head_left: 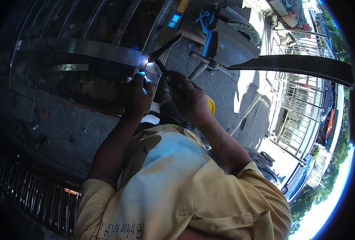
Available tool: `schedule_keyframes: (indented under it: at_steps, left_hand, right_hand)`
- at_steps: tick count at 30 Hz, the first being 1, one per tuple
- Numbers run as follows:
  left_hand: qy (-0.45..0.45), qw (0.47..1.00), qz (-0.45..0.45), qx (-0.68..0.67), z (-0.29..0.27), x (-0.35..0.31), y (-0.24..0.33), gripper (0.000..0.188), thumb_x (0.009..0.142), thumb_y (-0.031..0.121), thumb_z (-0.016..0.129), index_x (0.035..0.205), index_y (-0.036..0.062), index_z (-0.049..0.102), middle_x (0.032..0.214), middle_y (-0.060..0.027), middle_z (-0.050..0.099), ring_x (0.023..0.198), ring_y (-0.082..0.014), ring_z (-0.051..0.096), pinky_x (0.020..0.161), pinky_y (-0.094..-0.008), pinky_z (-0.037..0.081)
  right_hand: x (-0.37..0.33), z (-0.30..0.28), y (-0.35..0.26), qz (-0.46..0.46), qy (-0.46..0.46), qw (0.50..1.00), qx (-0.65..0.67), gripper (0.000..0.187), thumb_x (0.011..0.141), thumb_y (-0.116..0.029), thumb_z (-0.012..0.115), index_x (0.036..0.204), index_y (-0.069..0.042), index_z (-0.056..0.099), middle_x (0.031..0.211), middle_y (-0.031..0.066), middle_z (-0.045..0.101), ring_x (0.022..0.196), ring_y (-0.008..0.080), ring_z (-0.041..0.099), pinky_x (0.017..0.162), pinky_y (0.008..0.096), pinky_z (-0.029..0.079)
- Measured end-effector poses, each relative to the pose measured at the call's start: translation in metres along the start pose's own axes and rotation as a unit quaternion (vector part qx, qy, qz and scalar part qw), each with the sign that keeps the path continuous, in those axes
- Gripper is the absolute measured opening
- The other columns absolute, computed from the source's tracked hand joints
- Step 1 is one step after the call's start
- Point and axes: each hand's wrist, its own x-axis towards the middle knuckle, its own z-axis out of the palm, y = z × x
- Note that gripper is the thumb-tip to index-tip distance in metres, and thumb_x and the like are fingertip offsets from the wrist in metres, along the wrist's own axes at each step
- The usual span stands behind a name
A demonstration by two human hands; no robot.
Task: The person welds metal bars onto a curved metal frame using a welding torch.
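My right hand (185, 94) is closed round a dark welding torch (165, 72). The torch's narrow end points at a bright white-blue spark on the end of a flat metal bar (93, 52). Just below the spark my left hand (138, 94) is closed, its fingertips lit blue beside the bar's end. What those fingers hold, if anything, I cannot make out. A dark rod-like piece (165, 47) slants up and right from the spark. The bar crosses a dark metal frame (161, 24) with several parallel bars, and a short metal strip (72, 67) lies below it.
To the right stands a metal block (231, 44) with a T-shaped bar (209, 64) and a blue tool (204, 20). A yellow round rim (211, 106) shows behind my right forearm. Railings (301, 116) and a parked car (297, 178) are farther right; slatted metal (37, 196) is lower left.
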Motion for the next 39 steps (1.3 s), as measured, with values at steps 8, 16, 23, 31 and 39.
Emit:
schedule_keyframes:
  at_steps: [8, 16, 23, 31, 39]
  left_hand:
    - [0.062, 0.993, -0.002, -0.099, 0.013, 0.000, -0.005, 0.013, 0.091, 0.018, 0.066, 0.097, 0.0065, 0.065, 0.072, -0.0133, 0.062, 0.070, -0.0360, 0.063, 0.065, -0.0490, 0.050]
    - [0.033, 0.987, -0.043, -0.149, 0.004, -0.021, -0.010, 0.011, 0.090, 0.016, 0.066, 0.094, 0.0058, 0.063, 0.075, -0.0134, 0.064, 0.070, -0.0365, 0.064, 0.067, -0.0489, 0.051]
    - [0.119, 0.984, 0.038, -0.128, -0.003, -0.014, -0.008, 0.018, 0.089, 0.014, 0.068, 0.077, 0.0075, 0.057, 0.064, -0.0075, 0.053, 0.056, -0.0280, 0.055, 0.055, -0.0409, 0.041]
    - [0.081, 0.985, -0.025, -0.149, 0.001, -0.020, -0.005, 0.012, 0.091, 0.017, 0.067, 0.087, 0.0071, 0.061, 0.075, -0.0108, 0.064, 0.069, -0.0344, 0.062, 0.067, -0.0465, 0.047]
    - [0.084, 0.992, 0.010, -0.098, -0.001, -0.018, -0.007, 0.013, 0.091, 0.017, 0.067, 0.085, 0.0073, 0.061, 0.075, -0.0118, 0.064, 0.068, -0.0352, 0.061, 0.063, -0.0474, 0.047]
  right_hand:
    - [0.001, 0.000, -0.003, 0.010, 0.012, 1.000, 0.018, 0.041, 0.097, -0.005, 0.064, 0.137, -0.009, 0.055, 0.120, 0.0169, 0.072, 0.112, 0.0292, 0.072, 0.089, 0.0361, 0.058]
    - [0.000, -0.001, -0.005, 0.009, 0.019, 1.000, 0.009, 0.040, 0.097, -0.006, 0.065, 0.136, -0.008, 0.056, 0.117, 0.0170, 0.073, 0.108, 0.0305, 0.073, 0.086, 0.0366, 0.058]
    - [0.002, 0.002, 0.001, 0.008, 0.007, 0.998, 0.058, 0.041, 0.097, -0.006, 0.063, 0.137, -0.008, 0.054, 0.117, 0.0215, 0.069, 0.104, 0.0395, 0.071, 0.084, 0.0432, 0.057]
    - [0.001, 0.002, -0.005, -0.006, 0.038, 0.999, 0.011, 0.041, 0.096, -0.006, 0.065, 0.136, -0.008, 0.056, 0.113, 0.0194, 0.071, 0.103, 0.0347, 0.073, 0.082, 0.0399, 0.058]
    - [0.000, 0.000, -0.005, 0.009, 0.007, 0.999, 0.034, 0.040, 0.096, -0.009, 0.066, 0.135, -0.007, 0.056, 0.113, 0.0214, 0.069, 0.101, 0.0381, 0.072, 0.081, 0.0432, 0.057]
